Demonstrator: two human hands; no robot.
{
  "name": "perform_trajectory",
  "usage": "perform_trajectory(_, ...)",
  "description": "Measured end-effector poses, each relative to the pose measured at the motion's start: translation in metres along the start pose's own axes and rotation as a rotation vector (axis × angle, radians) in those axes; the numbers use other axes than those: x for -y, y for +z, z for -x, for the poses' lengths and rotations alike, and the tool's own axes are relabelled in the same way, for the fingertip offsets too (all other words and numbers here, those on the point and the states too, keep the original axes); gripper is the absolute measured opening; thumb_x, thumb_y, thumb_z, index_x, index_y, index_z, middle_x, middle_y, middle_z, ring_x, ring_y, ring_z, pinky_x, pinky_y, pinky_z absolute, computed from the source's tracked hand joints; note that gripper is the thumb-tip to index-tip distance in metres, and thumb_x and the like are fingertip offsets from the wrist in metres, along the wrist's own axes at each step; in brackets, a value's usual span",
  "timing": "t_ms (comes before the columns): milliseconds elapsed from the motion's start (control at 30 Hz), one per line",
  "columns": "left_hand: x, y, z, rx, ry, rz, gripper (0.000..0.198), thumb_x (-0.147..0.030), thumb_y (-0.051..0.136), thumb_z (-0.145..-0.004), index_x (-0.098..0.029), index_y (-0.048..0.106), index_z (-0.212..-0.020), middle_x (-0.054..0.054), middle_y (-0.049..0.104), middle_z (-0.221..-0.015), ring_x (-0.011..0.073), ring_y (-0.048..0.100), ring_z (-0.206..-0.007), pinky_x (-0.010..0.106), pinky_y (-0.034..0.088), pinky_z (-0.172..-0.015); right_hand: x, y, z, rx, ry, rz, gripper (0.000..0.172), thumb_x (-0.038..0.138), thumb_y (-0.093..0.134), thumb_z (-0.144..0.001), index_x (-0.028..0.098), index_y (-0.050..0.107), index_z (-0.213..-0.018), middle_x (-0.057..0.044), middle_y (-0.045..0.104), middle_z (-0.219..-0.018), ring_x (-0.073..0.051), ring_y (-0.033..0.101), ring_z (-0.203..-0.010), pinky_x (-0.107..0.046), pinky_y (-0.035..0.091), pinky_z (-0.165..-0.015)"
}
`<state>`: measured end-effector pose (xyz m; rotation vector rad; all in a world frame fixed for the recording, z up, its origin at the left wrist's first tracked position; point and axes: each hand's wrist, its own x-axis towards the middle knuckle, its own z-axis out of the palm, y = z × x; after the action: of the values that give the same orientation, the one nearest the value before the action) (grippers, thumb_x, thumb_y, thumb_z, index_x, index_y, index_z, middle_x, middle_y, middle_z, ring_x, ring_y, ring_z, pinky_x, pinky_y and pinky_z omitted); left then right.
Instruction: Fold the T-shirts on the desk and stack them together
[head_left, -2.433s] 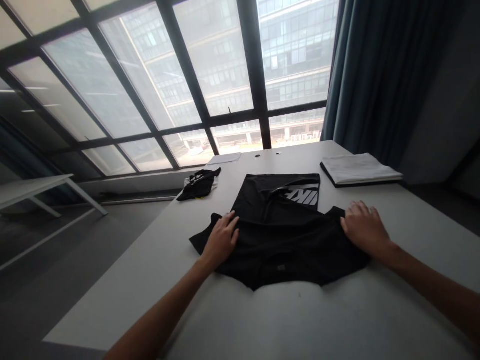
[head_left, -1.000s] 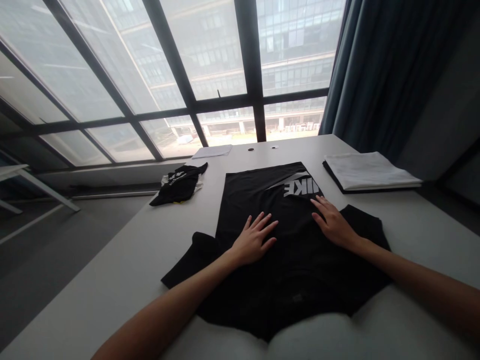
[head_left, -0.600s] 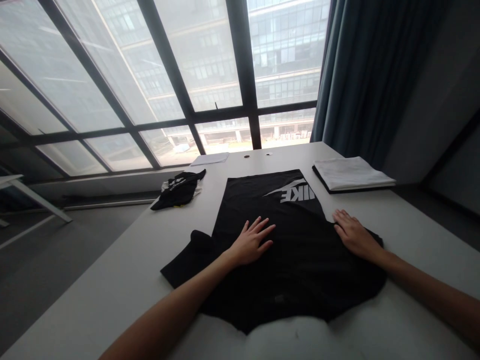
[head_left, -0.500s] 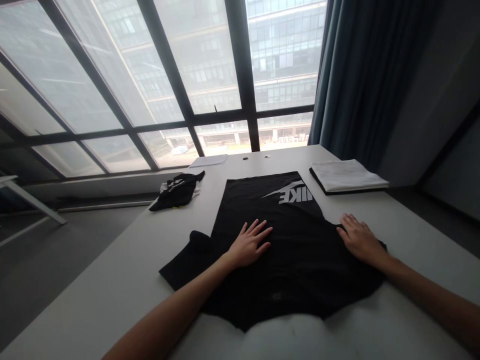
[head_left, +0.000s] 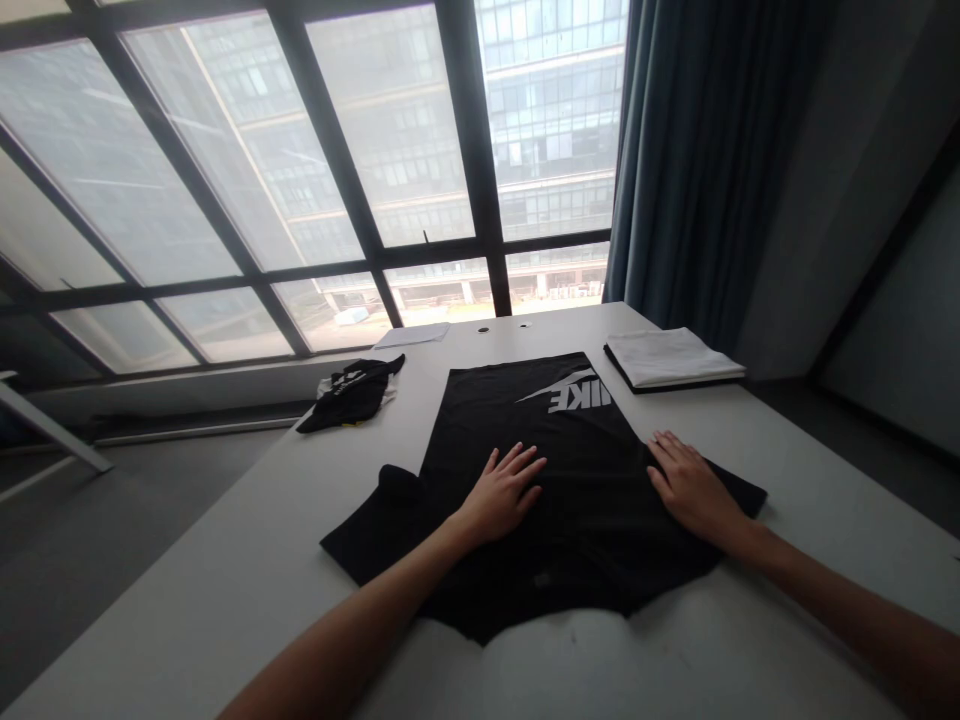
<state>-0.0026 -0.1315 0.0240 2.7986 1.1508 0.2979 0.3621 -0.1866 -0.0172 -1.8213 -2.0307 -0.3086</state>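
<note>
A black T-shirt (head_left: 570,520) lies spread on the white table, its neck end toward me and a white NIKE print near the far edge, upside down from here. My left hand (head_left: 504,492) rests flat on the middle of the shirt with its fingers apart. Flat on the shirt's right side, close to where the sleeve joins, is my right hand (head_left: 691,490), fingers stretched out. Neither hand grips the cloth. The left sleeve has a raised fold, and the right sleeve lies partly behind my right hand.
A folded white cloth (head_left: 675,358) lies over a dark one at the table's (head_left: 247,560) far right. To the far left sits a crumpled black-and-white garment (head_left: 356,390). White paper (head_left: 411,335) lies near the window; a blue curtain (head_left: 682,170) hangs behind the right side.
My right hand has slid slightly inward on the shirt, exposing more of the right sleeve. My left hand stays in nearly the same place. The head view has shifted a little.
</note>
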Motion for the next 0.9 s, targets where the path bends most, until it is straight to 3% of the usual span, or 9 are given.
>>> perform_trajectory(100, -0.009, 0.007, 0.009, 0.042, -0.02, 0.031, 0.056, -0.057, 0.037, -0.104, -0.038, 0.033, -0.157, 0.001, 0.025, -0.167, 0.0288, 0.016, -0.155, 0.062, 0.013, -0.123, 0.007, 0.015, 0.007, 0.092, 0.06, -0.106, 0.061, 0.048, 0.034, -0.1, 0.013, 0.047, -0.15, -0.016, 0.042, -0.158, -0.031, 0.033, -0.149, -0.053, 0.031, -0.119)
perform_trajectory(233, -0.011, 0.015, 0.014, 0.067, -0.048, 0.045, 0.058, -0.059, 0.035, -0.104, -0.037, 0.033, -0.157, 0.001, 0.022, -0.168, 0.0284, 0.014, -0.155, 0.059, 0.012, -0.124, -0.009, 0.03, 0.021, 0.144, 0.196, -0.113, 0.074, 0.056, 0.037, -0.097, 0.006, 0.044, -0.151, -0.022, 0.037, -0.159, -0.035, 0.028, -0.151, -0.054, 0.028, -0.12)
perform_trajectory(400, -0.013, 0.017, 0.013, 0.056, -0.047, 0.066, 0.058, -0.059, 0.036, -0.103, -0.038, 0.032, -0.157, 0.0, 0.023, -0.167, 0.0284, 0.014, -0.156, 0.058, 0.012, -0.124, -0.002, 0.01, 0.019, 0.019, 0.207, -0.199, 0.066, 0.054, 0.044, -0.095, 0.01, 0.053, -0.144, -0.021, 0.039, -0.158, -0.039, 0.025, -0.151, -0.062, 0.024, -0.12)
perform_trajectory(500, -0.015, 0.016, 0.012, 0.06, -0.043, 0.068, 0.058, -0.058, 0.037, -0.103, -0.038, 0.032, -0.158, 0.0, 0.023, -0.167, 0.029, 0.014, -0.155, 0.059, 0.012, -0.124, 0.037, -0.012, -0.003, -0.046, 0.117, -0.524, 0.053, 0.049, 0.046, -0.097, 0.017, 0.061, -0.136, -0.015, 0.046, -0.155, -0.033, 0.035, -0.148, -0.056, 0.027, -0.122)
perform_trajectory(567, -0.016, 0.016, 0.012, 0.06, -0.045, 0.06, 0.058, -0.058, 0.037, -0.103, -0.038, 0.033, -0.157, 0.001, 0.023, -0.167, 0.0293, 0.014, -0.155, 0.06, 0.012, -0.124, 0.074, -0.017, -0.024, 0.008, 0.102, -0.863, 0.046, 0.048, 0.049, -0.096, 0.022, 0.065, -0.13, -0.012, 0.055, -0.148, -0.03, 0.047, -0.14, -0.053, 0.034, -0.119)
perform_trajectory(700, -0.016, 0.015, 0.012, 0.062, -0.05, 0.035, 0.057, -0.058, 0.037, -0.104, -0.036, 0.034, -0.157, 0.002, 0.024, -0.167, 0.0298, 0.015, -0.155, 0.061, 0.013, -0.123, 0.123, 0.002, -0.075, 0.432, 0.27, -1.584, 0.041, 0.047, 0.048, -0.099, 0.02, 0.063, -0.125, -0.015, 0.062, -0.138, -0.028, 0.061, -0.127, -0.052, 0.05, -0.106)
perform_trajectory(800, -0.016, 0.016, 0.012, 0.054, -0.048, 0.029, 0.058, -0.058, 0.036, -0.104, -0.036, 0.034, -0.157, 0.002, 0.025, -0.167, 0.0299, 0.016, -0.155, 0.061, 0.014, -0.124, 0.101, 0.024, -0.117, 0.753, 0.396, -1.777, 0.049, 0.049, 0.029, -0.104, 0.014, 0.059, -0.12, -0.021, 0.062, -0.135, -0.027, 0.064, -0.122, -0.053, 0.049, -0.105)
perform_trajectory(833, -0.016, 0.017, 0.012, 0.053, -0.048, 0.032, 0.058, -0.058, 0.037, -0.103, -0.036, 0.034, -0.157, 0.002, 0.025, -0.167, 0.03, 0.016, -0.155, 0.061, 0.014, -0.124, 0.083, 0.029, -0.131, 0.773, 0.404, -1.775, 0.051, 0.049, 0.025, -0.105, 0.013, 0.057, -0.12, -0.022, 0.061, -0.135, -0.027, 0.065, -0.121, -0.054, 0.049, -0.104)
perform_trajectory(900, -0.017, 0.019, 0.013, 0.054, -0.049, 0.044, 0.058, -0.057, 0.037, -0.103, -0.036, 0.034, -0.157, 0.001, 0.024, -0.167, 0.03, 0.015, -0.155, 0.061, 0.014, -0.124, 0.043, 0.034, -0.156, 0.513, 0.497, -1.669, 0.049, 0.044, 0.017, -0.105, 0.016, 0.055, -0.119, -0.022, 0.061, -0.132, -0.026, 0.066, -0.119, -0.056, 0.05, -0.102)
